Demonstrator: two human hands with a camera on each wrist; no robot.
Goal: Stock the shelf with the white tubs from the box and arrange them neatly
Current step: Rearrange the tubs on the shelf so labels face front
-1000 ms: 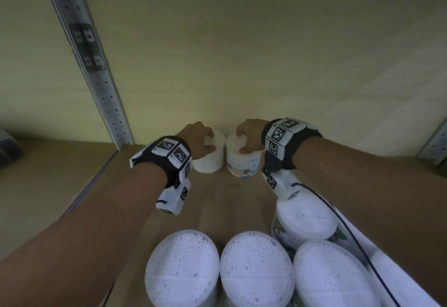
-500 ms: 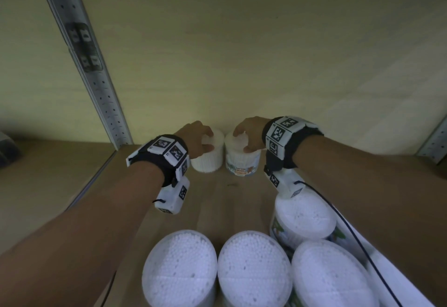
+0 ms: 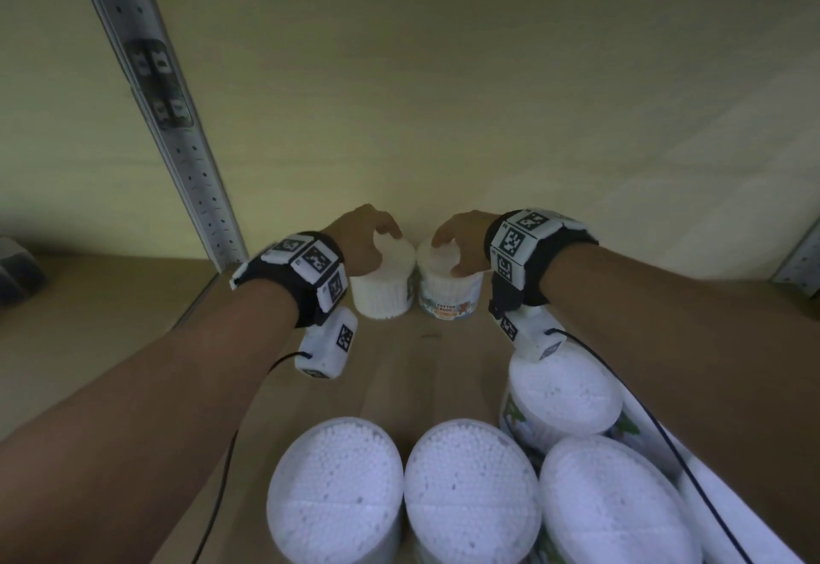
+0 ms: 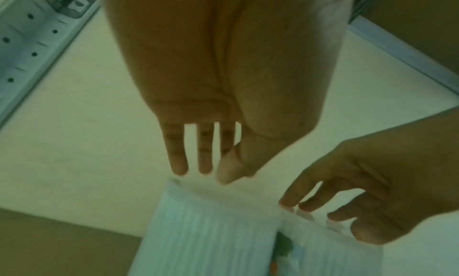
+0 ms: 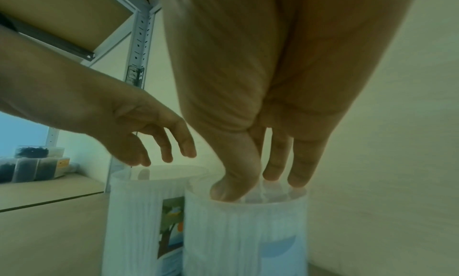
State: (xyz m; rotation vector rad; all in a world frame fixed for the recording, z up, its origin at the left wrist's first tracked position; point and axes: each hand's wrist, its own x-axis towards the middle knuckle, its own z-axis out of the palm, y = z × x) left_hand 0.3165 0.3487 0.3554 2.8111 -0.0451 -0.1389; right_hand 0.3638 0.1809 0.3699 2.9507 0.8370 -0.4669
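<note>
Seating two cotton-bud tubs [image 3: 450, 288] mid-frame at shelf [image 3: 412, 368] back, fingers [image 5: 273, 162] straight on lids; next: fetch more.

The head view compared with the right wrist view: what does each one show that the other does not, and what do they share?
Only the head view shows the five tubs in the foreground, both wristbands, and the words COTTON BUDS on the right tub.

Only the right wrist view shows the right hand's fingertips resting on that tub's lid, and dark-filled containers on the neighbouring shelf.

Both show the left hand, the right hand, the left tub beside the right tub, the perforated upright.
</note>
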